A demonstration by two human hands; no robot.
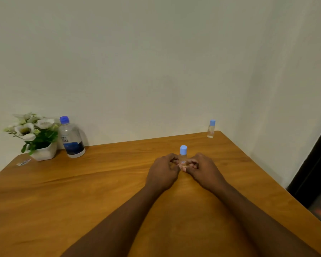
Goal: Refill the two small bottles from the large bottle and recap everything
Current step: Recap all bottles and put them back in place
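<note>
Left hand (162, 171), right hand (205, 170) round bottle (183, 155)

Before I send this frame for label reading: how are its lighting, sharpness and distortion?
Head view: soft, even light, no hard glare on the table; head view: a faint shadow on the wall behind the large bottle; head view: wide-angle distortion skews the table's edges; head view: the red label on the near small bottle is too blurred to read.

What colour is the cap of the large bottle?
Blue, a deeper blue than the small bottles' caps; the large bottle shows best in the head view.
</note>
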